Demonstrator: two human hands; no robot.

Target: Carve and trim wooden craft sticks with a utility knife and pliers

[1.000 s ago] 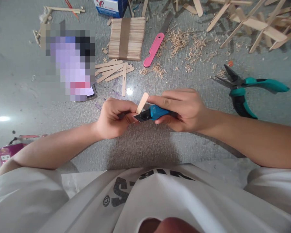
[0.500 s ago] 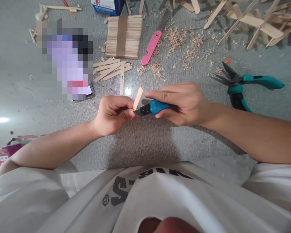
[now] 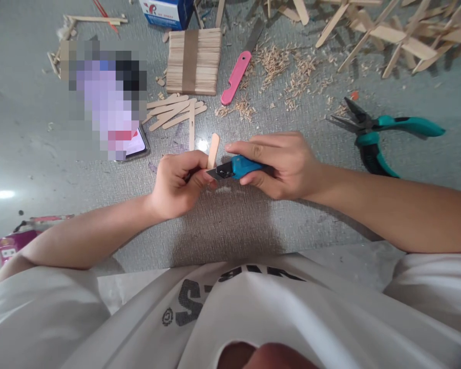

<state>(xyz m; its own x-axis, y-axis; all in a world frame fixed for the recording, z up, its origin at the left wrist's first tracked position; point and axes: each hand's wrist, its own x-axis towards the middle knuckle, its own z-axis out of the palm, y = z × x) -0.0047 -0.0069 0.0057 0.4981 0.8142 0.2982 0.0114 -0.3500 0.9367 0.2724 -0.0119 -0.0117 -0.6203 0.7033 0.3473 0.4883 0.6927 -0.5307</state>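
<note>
- White shirt (image 3: 261, 307) nearest; L forearm (image 3: 107, 225) & R forearm (image 3: 384, 205) angle in over table (image 3: 223, 230) from opp. sides.
- L hand (image 3: 176, 184): fist-like, thumb + curled fingers pinching wooden stick (image 3: 214, 148) nr its base; free end pokes up btwn the hands, tilted slightly R.
- R hand (image 3: 282, 166): gripping blue cutter (image 3: 246, 166), thumb below, index stretched out above, tip nr stick but apart. Blade (image 3: 212, 173) points L, at L thumb & stick base; can't tell exact contact.
- Beyond: pliers (image 3: 366, 128) R of R hand; loose sticks (image 3: 172, 110) fwd of L hand.
- Farther: banded stick bundle (image 3: 205, 61), pink-handled knife (image 3: 236, 78), shavings (image 3: 275, 64).
- Far R: joined sticks (image 3: 397, 36).
</note>
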